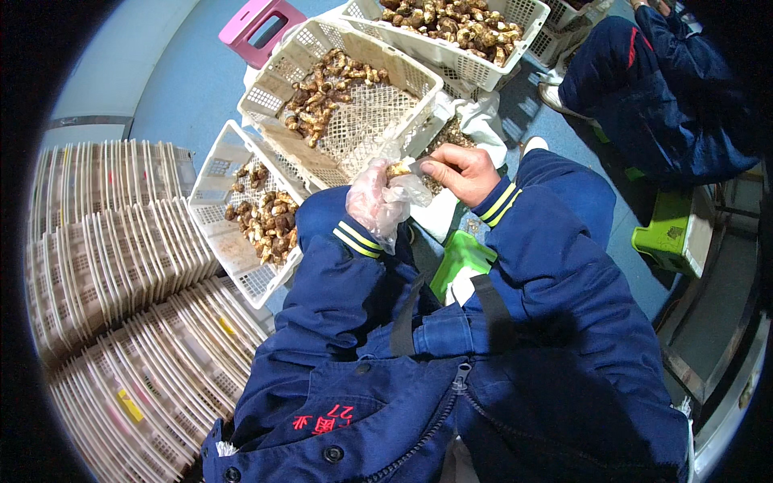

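My left hand (377, 200), in a clear plastic glove, is closed around a small brown and pale mushroom (398, 169). Close beside it, my right hand (465, 172) is bare and pinched, thumb toward the mushroom; what its fingers hold is too small to make out. Just beyond both hands stands a white slotted crate (415, 76), with brown mushrooms (314, 101) along its far and left parts. A lower white crate (211, 181) by my left knee holds another heap of mushrooms (270, 221).
Stacked empty crates (121, 266) fill the left side. Another crate (515, 60) heaped with mushrooms stands at the back, near a pink stool (241, 32). Dark trimmings (451, 135) lie beside a white sack (487, 121). A co-worker (644, 97) sits at right, near a green-and-white stool (672, 233).
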Demonstrator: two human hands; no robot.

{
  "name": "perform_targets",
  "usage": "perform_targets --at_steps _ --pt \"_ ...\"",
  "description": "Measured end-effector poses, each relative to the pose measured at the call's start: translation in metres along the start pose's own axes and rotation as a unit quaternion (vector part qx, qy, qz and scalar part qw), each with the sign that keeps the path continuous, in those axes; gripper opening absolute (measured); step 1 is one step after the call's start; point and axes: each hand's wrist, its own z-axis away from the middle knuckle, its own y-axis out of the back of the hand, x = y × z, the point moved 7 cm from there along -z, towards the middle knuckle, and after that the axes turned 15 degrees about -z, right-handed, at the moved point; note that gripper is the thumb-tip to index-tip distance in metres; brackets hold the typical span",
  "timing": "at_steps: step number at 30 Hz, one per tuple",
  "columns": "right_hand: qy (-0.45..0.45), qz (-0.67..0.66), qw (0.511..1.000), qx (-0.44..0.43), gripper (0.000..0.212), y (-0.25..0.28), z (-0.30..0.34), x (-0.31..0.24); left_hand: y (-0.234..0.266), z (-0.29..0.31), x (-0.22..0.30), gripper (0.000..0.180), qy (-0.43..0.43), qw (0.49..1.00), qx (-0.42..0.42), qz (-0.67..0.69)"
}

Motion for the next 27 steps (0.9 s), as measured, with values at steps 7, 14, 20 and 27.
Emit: perform_targets --at_steps 7,14,20,27 --pt "-0.017 0.065 0.987 0.143 0.017 0.029 -0.005 0.02 0.024 0.005 0.017 0.033 -0.078 0.995 0.041 -0.046" --pt "-0.039 0.038 0.988 0.146 0.019 0.041 0.001 0.04 0.217 0.084 0.109 0.034 -0.204 0.889 0.404 0.07" --pt "-0.091 -0.041 0.991 0.094 0.018 0.019 -0.001 0.014 0.358 0.171 0.099 0.053 -0.229 0.784 0.554 -0.16" --pt "-0.114 -0.032 0.988 0.103 0.017 0.028 -0.008 -0.011 0.24 0.028 0.153 0.026 -0.295 0.818 0.41 -0.276"
